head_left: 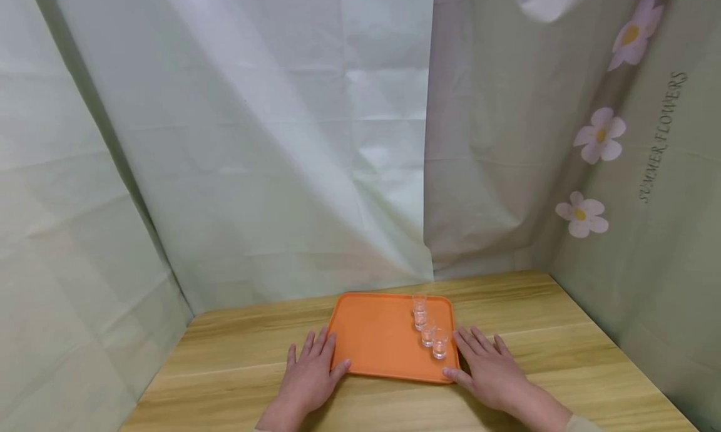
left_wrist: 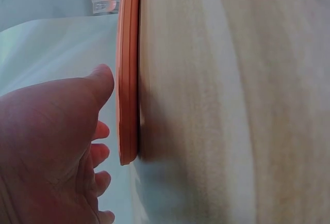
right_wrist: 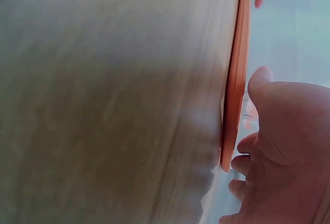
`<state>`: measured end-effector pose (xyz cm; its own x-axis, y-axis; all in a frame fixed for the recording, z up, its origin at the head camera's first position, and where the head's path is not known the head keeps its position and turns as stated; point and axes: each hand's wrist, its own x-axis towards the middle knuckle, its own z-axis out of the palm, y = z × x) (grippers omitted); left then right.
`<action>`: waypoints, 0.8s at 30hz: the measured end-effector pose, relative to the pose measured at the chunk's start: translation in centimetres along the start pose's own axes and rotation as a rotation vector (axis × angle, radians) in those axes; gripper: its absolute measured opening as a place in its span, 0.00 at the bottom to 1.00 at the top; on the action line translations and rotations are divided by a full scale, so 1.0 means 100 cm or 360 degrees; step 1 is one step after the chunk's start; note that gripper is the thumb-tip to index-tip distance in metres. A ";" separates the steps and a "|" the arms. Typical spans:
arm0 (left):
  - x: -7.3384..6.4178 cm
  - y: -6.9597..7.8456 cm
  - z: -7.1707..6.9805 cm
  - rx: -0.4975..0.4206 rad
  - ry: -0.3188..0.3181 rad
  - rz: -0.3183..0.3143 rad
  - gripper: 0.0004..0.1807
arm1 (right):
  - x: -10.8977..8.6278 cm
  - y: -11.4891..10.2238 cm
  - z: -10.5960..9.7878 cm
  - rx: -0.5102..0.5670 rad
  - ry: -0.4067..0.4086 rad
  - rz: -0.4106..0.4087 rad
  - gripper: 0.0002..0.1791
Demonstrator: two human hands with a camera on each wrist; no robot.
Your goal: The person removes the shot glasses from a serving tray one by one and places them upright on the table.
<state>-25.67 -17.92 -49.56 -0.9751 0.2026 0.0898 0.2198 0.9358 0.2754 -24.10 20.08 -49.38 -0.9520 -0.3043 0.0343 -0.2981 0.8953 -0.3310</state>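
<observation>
An orange tray (head_left: 374, 338) lies on the wooden table. Several small clear glasses (head_left: 439, 347) stand on its right part, in a slanting line from the back edge toward the front right corner. My left hand (head_left: 310, 375) is at the tray's front left corner, fingers spread along the side and thumb at the front rim. At the opposite corner, my right hand (head_left: 491, 372) has straight fingers beside the right rim and its thumb over the front corner. In the left wrist view, the thumb (left_wrist: 103, 82) shows close by the tray's rim (left_wrist: 128, 79). Neither hand grips anything.
Pale cloth curtains (head_left: 293, 169) hang behind the table and at both sides. The right one carries printed flowers (head_left: 600, 135) and lettering. Wooden tabletop (head_left: 242, 338) extends left, right and in front of the tray, whose back edge lies near the rear curtain.
</observation>
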 end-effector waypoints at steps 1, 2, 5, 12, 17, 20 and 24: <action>0.000 0.000 0.000 0.0000 0.0002 0.0001 0.41 | 0.000 0.000 0.000 0.0000 -0.0001 0.0001 0.49; 0.000 0.000 0.000 0.0001 0.0004 0.0003 0.41 | 0.000 0.000 0.001 0.0000 -0.0003 0.0001 0.49; -0.001 0.000 -0.001 0.0002 0.0005 0.0009 0.42 | 0.000 0.001 0.002 0.0002 -0.0008 0.0000 0.49; 0.000 -0.001 -0.001 0.0009 0.0002 0.0012 0.42 | 0.001 0.001 0.003 0.0008 -0.0006 -0.0010 0.48; 0.000 -0.002 0.000 0.0023 0.0015 0.0015 0.41 | 0.003 0.001 0.004 0.0000 -0.0016 -0.0003 0.48; 0.000 -0.002 0.000 0.0025 0.0019 0.0009 0.42 | 0.004 0.000 0.004 -0.0015 -0.0028 0.0004 0.48; 0.000 -0.001 0.000 0.0021 0.0020 -0.0006 0.42 | 0.006 -0.001 0.003 -0.0026 -0.0042 0.0006 0.49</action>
<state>-25.66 -18.06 -49.62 -0.9754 0.1958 0.1008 0.2160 0.9402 0.2634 -24.58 19.75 -49.63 -0.9509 -0.3092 0.0080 -0.2958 0.9016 -0.3156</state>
